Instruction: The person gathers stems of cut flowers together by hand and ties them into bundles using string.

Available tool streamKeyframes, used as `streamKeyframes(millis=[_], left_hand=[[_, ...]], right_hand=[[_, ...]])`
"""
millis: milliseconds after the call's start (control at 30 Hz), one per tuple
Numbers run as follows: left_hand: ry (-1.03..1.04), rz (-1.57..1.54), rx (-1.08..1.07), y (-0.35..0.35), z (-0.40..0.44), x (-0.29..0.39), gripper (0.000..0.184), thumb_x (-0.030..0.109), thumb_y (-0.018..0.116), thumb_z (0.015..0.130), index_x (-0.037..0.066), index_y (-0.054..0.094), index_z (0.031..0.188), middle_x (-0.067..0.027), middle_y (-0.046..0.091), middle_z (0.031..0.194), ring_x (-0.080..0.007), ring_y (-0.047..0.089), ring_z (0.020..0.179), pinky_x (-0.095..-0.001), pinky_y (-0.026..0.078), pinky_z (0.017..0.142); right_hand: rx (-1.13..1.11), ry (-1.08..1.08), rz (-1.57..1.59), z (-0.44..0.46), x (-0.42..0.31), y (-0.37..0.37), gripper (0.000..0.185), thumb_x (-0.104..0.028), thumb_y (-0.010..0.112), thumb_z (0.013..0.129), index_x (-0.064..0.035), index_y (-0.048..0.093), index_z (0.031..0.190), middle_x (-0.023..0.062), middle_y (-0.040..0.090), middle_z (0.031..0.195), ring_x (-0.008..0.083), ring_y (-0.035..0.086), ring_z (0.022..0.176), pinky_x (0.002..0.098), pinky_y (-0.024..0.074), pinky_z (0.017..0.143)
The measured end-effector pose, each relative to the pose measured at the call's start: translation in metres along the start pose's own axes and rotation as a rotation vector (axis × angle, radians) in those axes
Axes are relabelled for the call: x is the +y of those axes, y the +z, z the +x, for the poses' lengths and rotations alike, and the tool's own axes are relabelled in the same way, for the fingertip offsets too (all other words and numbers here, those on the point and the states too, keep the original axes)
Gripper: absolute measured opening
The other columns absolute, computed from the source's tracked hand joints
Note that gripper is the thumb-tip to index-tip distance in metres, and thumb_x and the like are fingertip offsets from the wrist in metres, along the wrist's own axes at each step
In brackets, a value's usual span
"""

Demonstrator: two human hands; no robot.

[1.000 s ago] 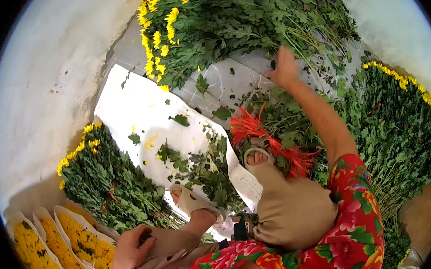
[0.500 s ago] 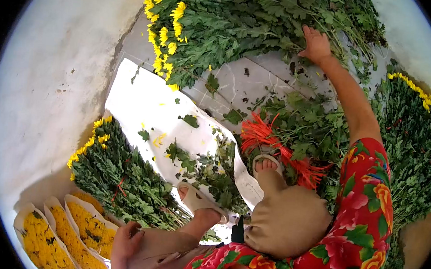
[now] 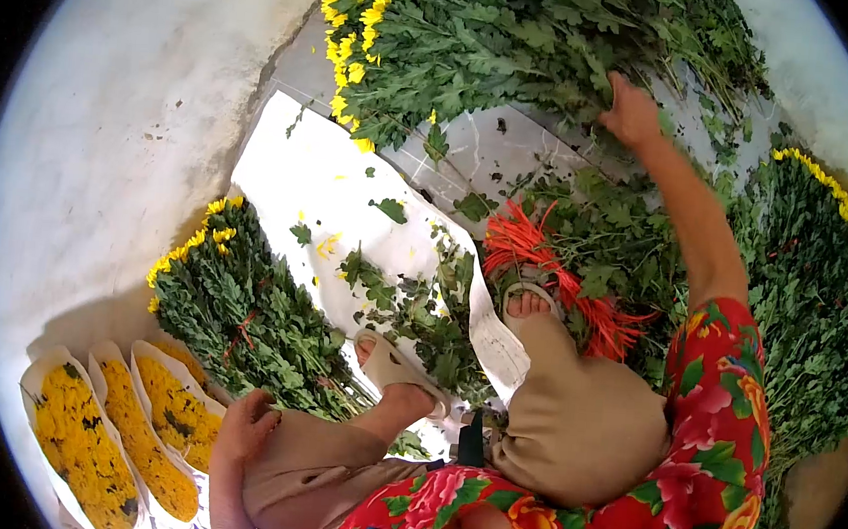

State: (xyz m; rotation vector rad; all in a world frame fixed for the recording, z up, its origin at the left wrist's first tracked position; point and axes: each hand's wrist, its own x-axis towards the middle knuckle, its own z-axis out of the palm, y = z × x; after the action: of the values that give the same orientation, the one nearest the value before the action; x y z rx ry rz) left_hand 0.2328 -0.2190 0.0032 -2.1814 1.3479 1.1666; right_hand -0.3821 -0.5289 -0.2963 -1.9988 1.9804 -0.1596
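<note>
My right hand (image 3: 633, 114) is at the lower edge of a large pile of yellow chrysanthemums (image 3: 498, 49), its thumb and fingers closed round some leafy stems. The fingertips are partly lost among the leaves. Low at the left, my left hand (image 3: 247, 429) rests on my trouser knee, holding nothing, with its fingers loosely bent and apart. Between my right hand and my feet lie loose leafy stems (image 3: 613, 229) and a bunch of red-orange ties (image 3: 524, 242).
A white sheet (image 3: 298, 172) with scattered leaves covers part of the grey tiled floor (image 3: 476, 155). Tied bunches stand left (image 3: 244, 301) and right (image 3: 815, 302). White-wrapped yellow flower heads (image 3: 82, 437) are at lower left. Walls rise on both sides.
My right hand has moved up and right from the tiles to the stems, and its fingers have closed in. My left hand stays on my knee. The view has shifted slightly.
</note>
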Motion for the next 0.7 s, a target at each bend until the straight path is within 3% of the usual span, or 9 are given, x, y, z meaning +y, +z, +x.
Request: streamKeyframes(millis=[67, 133, 300, 367, 467, 500, 567, 633, 700], left_hand=[[0.003, -0.047, 0.010, 0.006, -0.003, -0.011, 0.027, 0.012, 0.066, 0.083, -0.004, 0.059, 0.103, -0.0150, 0.065, 0.080, -0.0195, 0.061, 0.072, -0.0338, 0.049, 0.068], [0.027, 0.005, -0.003, 0.008, -0.003, -0.021, 0.026, 0.012, 0.067, 0.083, -0.004, 0.059, 0.102, -0.0133, 0.063, 0.076, -0.0190, 0.058, 0.069, -0.0338, 0.048, 0.065], [0.058, -0.005, -0.030, 0.018, -0.013, -0.017, 0.025, 0.010, 0.066, 0.083, -0.004, 0.058, 0.102, -0.0111, 0.060, 0.071, -0.0173, 0.054, 0.065, -0.0323, 0.045, 0.061], [0.078, -0.045, -0.033, 0.022, -0.017, -0.022, 0.025, 0.009, 0.066, 0.083, -0.004, 0.058, 0.102, -0.0107, 0.058, 0.069, -0.0167, 0.054, 0.064, -0.0318, 0.045, 0.060], [0.141, -0.040, -0.042, 0.029, -0.018, -0.030, 0.024, 0.009, 0.066, 0.084, -0.003, 0.058, 0.103, -0.0104, 0.059, 0.070, -0.0158, 0.053, 0.064, -0.0310, 0.044, 0.059], [0.150, -0.037, -0.036, 0.031, -0.019, -0.032, 0.024, 0.009, 0.066, 0.084, -0.003, 0.058, 0.103, -0.0101, 0.059, 0.070, -0.0157, 0.053, 0.064, -0.0311, 0.044, 0.059], [0.173, -0.029, -0.025, 0.034, -0.023, -0.036, 0.024, 0.009, 0.066, 0.084, -0.003, 0.058, 0.103, -0.0097, 0.059, 0.070, -0.0156, 0.053, 0.064, -0.0312, 0.044, 0.060], [0.192, -0.058, -0.015, 0.036, -0.024, -0.038, 0.024, 0.009, 0.066, 0.083, -0.003, 0.058, 0.103, -0.0095, 0.059, 0.070, -0.0161, 0.053, 0.064, -0.0310, 0.044, 0.060], [0.187, -0.025, -0.035, 0.032, -0.032, -0.025, 0.025, 0.009, 0.065, 0.085, -0.004, 0.058, 0.105, -0.0097, 0.061, 0.076, -0.0154, 0.054, 0.068, -0.0310, 0.046, 0.063]], right_hand=[[0.162, -0.060, 0.073, -0.046, -0.018, 0.003, 0.069, -0.009, 0.073, 0.069, -0.0011, 0.045, 0.132, 0.0227, 0.062, 0.083, 0.0425, 0.063, 0.077, 0.0519, 0.0518, 0.067], [-0.034, 0.140, 0.186, -0.101, -0.051, -0.011, 0.069, -0.009, 0.073, 0.069, 0.0013, 0.045, 0.131, 0.0247, 0.063, 0.091, 0.0423, 0.063, 0.084, 0.0519, 0.0514, 0.074], [-0.088, 0.221, 0.133, -0.236, -0.035, 0.041, 0.086, -0.030, 0.083, 0.072, 0.0011, 0.040, 0.139, 0.0244, 0.059, 0.117, 0.0423, 0.060, 0.104, 0.0513, 0.0496, 0.088], [-0.104, -0.049, -0.151, -0.266, -0.031, 0.042, 0.098, -0.048, 0.082, 0.072, 0.0007, 0.036, 0.143, 0.0254, 0.053, 0.129, 0.0417, 0.054, 0.116, 0.0555, 0.0429, 0.097], [-0.148, -0.019, -0.045, -0.262, -0.030, 0.012, 0.101, -0.056, 0.077, 0.073, -0.0001, 0.034, 0.145, 0.0258, 0.045, 0.138, 0.0417, 0.048, 0.124, 0.0587, 0.0362, 0.103], [-0.137, 0.024, 0.035, -0.249, -0.033, -0.005, 0.093, -0.057, 0.070, 0.080, -0.0004, 0.034, 0.145, 0.0253, 0.046, 0.138, 0.0419, 0.049, 0.123, 0.0562, 0.0388, 0.102], [0.016, 0.081, 0.068, -0.211, -0.021, -0.006, 0.087, -0.048, 0.071, 0.082, -0.0029, 0.032, 0.146, 0.0233, 0.049, 0.137, 0.0430, 0.051, 0.120, 0.0464, 0.0426, 0.101], [0.004, 0.107, -0.032, -0.171, -0.035, -0.030, 0.076, -0.030, 0.068, 0.088, -0.0054, 0.029, 0.148, 0.0216, 0.044, 0.143, 0.0425, 0.047, 0.125, 0.0462, 0.0466, 0.095], [0.161, -0.032, -0.117, -0.133, -0.036, -0.029, 0.080, -0.014, 0.067, 0.087, -0.0107, 0.021, 0.152, 0.0187, 0.035, 0.150, 0.0391, 0.039, 0.134, 0.0472, 0.0454, 0.096]])
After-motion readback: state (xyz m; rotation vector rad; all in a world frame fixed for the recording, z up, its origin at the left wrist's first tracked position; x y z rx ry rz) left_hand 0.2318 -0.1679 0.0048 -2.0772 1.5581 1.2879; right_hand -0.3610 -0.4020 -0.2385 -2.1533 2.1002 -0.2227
